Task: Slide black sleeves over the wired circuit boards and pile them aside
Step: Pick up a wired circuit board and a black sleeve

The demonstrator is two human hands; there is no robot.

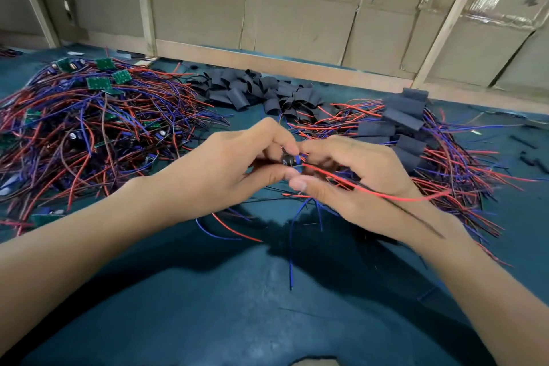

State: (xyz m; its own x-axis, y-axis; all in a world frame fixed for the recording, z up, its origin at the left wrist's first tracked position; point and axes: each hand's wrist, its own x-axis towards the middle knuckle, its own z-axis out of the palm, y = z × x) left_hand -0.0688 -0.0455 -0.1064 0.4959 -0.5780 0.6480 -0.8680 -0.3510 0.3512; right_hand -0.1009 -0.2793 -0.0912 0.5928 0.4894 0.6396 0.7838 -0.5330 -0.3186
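A small dark part (288,159) with red and blue wires (371,192) sits between the two hands above the middle of the counter (237,291); blur hides whether a sleeve is on it. The left hand (234,169) pinches the part from the left with thumb and curled fingers. The right hand (353,178) meets it from the right, fingers curled round the wires, which trail over the back of that hand and hang down toward the teal counter surface.

Just beyond the hands, at the middle far side, lies a heap of loose black sleeves (258,90). To the right, near the right hand, lies a pile of sleeved boards (407,125), their red and blue leads fanned out toward the near edge. To the left spreads a large tangle of bare green circuit boards (99,82) with red and blue wires. Cardboard sheets (297,15) in a wooden frame stand behind the counter.
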